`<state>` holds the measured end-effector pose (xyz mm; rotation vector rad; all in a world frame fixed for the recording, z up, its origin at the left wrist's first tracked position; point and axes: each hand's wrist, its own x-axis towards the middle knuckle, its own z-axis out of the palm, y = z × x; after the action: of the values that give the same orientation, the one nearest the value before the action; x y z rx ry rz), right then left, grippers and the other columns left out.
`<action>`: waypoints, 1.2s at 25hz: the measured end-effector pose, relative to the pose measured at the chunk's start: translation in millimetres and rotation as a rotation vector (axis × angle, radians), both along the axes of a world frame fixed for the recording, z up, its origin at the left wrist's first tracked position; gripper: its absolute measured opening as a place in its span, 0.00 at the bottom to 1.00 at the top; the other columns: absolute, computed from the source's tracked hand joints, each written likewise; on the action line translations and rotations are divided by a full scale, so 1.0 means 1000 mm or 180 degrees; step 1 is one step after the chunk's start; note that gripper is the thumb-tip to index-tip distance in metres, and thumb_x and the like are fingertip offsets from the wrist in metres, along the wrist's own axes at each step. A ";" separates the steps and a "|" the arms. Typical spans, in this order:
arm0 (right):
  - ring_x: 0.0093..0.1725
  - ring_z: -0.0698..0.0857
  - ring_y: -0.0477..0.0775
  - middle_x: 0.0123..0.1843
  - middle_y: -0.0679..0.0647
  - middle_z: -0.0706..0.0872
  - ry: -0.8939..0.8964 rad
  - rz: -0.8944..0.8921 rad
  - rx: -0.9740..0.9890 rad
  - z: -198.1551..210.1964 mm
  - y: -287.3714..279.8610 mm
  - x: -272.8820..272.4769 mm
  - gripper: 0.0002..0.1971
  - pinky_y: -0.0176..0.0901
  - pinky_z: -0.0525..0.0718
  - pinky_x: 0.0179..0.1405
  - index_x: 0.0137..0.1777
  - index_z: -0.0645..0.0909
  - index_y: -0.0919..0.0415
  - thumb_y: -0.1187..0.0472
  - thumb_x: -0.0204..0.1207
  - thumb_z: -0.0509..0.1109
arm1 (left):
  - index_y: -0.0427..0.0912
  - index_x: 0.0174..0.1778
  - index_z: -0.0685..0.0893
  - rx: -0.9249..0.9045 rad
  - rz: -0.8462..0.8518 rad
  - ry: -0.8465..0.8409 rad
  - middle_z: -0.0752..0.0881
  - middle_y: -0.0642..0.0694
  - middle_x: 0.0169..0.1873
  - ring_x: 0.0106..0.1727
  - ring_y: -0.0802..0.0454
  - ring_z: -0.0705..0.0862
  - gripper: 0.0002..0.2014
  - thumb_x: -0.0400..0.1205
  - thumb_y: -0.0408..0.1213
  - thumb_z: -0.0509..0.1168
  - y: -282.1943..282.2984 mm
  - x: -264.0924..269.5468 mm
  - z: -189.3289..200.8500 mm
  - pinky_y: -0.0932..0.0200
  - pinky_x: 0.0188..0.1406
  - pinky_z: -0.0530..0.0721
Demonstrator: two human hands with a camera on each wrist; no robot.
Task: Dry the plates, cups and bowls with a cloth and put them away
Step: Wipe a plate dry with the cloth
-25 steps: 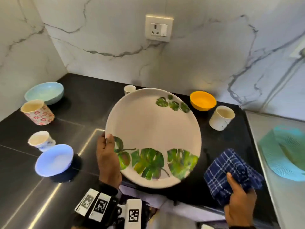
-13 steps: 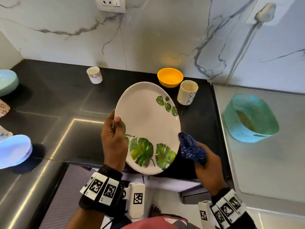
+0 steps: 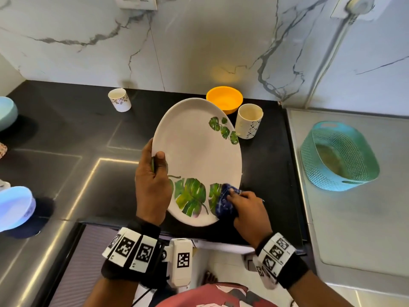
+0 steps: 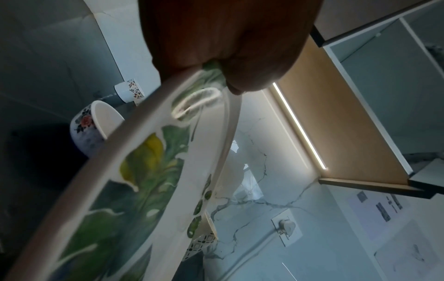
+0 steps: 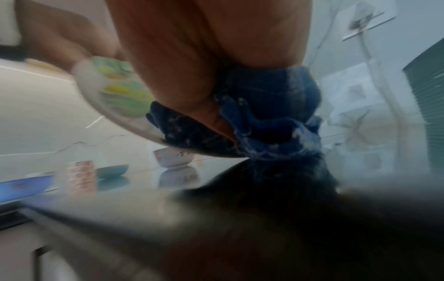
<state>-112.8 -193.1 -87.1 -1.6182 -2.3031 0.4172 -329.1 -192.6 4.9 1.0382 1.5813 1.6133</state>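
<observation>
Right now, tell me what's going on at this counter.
A person is drying a leaf-patterned plate held tilted above the black counter. The left hand grips its rim, thumb on the face. The right hand presses a bunched blue cloth against the plate's lower edge. Behind it on the counter stand two cups and an orange bowl. A teal basket sits to the right.
</observation>
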 end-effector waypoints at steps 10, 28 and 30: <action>0.65 0.76 0.55 0.68 0.52 0.77 0.0182 0.0250 -0.0883 0.019 -0.031 -0.009 0.27 0.43 0.76 0.68 0.75 0.76 0.48 0.63 0.75 0.69 | 0.50 0.70 0.76 -0.0148 0.0487 0.0228 0.85 0.46 0.54 0.51 0.53 0.86 0.14 0.89 0.42 0.55 -0.004 0.001 -0.006 0.52 0.49 0.89; 0.64 0.75 0.53 0.64 0.55 0.78 0.0172 -0.0171 -0.1127 0.018 0.005 -0.011 0.27 0.40 0.76 0.67 0.76 0.74 0.52 0.66 0.75 0.67 | 0.42 0.71 0.78 -0.0047 0.0711 0.0245 0.86 0.40 0.55 0.53 0.48 0.86 0.16 0.89 0.41 0.55 -0.016 0.012 -0.001 0.53 0.50 0.88; 0.62 0.75 0.52 0.63 0.53 0.76 0.0494 0.0176 -0.1216 0.026 -0.019 -0.017 0.28 0.40 0.76 0.68 0.75 0.76 0.51 0.67 0.74 0.68 | 0.44 0.70 0.79 -0.0013 0.0782 0.0158 0.86 0.41 0.56 0.55 0.47 0.86 0.15 0.89 0.42 0.56 -0.012 0.013 0.000 0.55 0.52 0.88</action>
<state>-129.3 -212.3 -61.3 -1.6161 -2.2522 1.0111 -315.9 -205.0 4.8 0.9161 1.8025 1.7552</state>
